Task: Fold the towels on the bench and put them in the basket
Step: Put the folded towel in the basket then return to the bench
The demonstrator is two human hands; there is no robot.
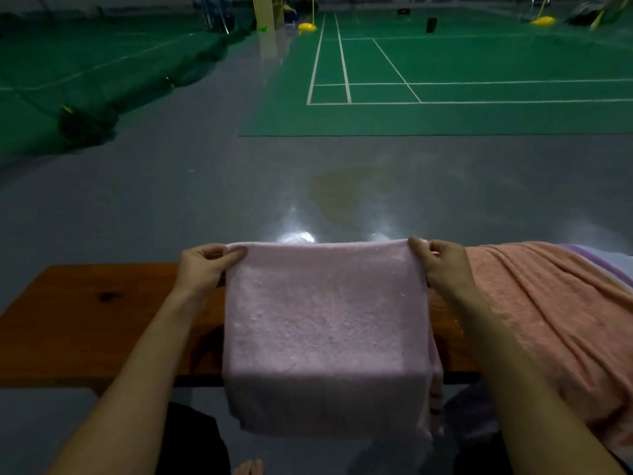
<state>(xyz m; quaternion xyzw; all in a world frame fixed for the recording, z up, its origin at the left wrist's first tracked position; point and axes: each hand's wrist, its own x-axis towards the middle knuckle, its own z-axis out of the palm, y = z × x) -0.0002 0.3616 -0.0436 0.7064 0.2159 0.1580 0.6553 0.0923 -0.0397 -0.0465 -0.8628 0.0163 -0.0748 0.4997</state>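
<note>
Pink towel [325, 323] draped from both top corners, left hand [202, 269] and right hand [442, 265] each pinching one.

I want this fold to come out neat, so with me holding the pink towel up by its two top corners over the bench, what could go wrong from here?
The pink towel hangs past the bench's near edge, so its bottom may drag unevenly and skew the fold. The left hand and right hand only pinch the corners; a slip would drop it toward the floor. The orange towel lies close on the right and could get caught up.
</note>
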